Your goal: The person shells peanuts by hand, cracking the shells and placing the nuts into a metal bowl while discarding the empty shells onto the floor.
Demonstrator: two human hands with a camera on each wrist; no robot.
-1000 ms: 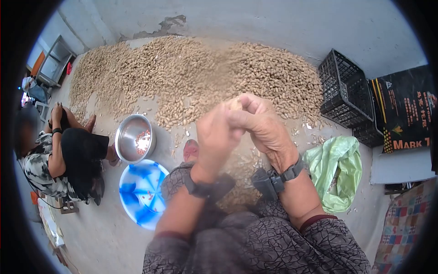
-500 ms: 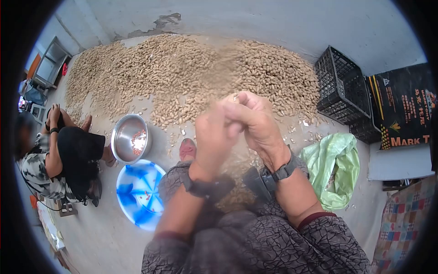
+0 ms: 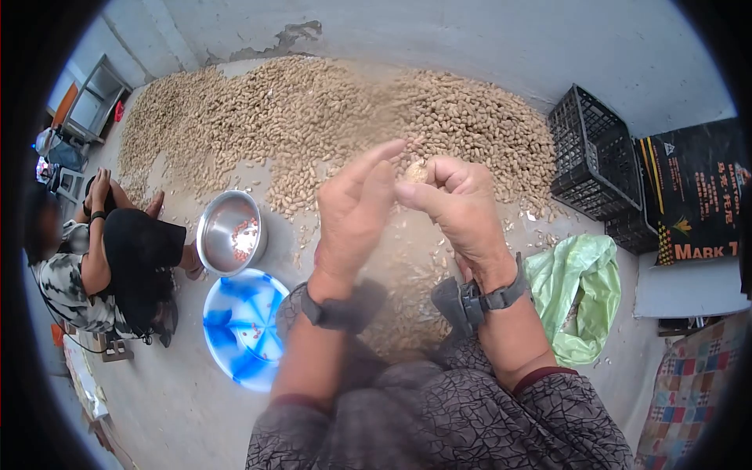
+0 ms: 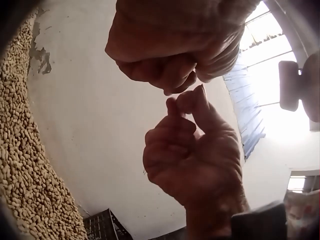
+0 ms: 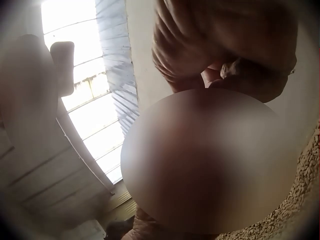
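Observation:
In the head view my right hand (image 3: 466, 205) pinches a tan peanut (image 3: 416, 171) between thumb and curled forefinger. My left hand (image 3: 354, 215) is just left of it, slightly blurred, its forefinger reaching toward the peanut. A small pinkish spot shows beyond that fingertip. The left wrist view has the left hand (image 4: 175, 40) on top with its lower fingers bent inward, and the right hand (image 4: 195, 155) below it. Whether the left hand holds anything I cannot tell. The right wrist view is largely covered by a blurred patch; the right hand (image 5: 225, 40) shows above it.
A large peanut heap (image 3: 313, 117) spreads along the wall. At left are a metal bowl (image 3: 219, 243) with reddish kernels, a blue-white basin (image 3: 227, 345) and a seated person (image 3: 86, 266). To the right lie a green sack (image 3: 548, 274), black crates (image 3: 587, 157) and a printed black bag (image 3: 697, 188).
The hands were close together, overlapping at the fingers, with the left one blurred. Now the left hand has drawn apart to the left, its forefinger straighter, and the peanut in the right hand shows clearly.

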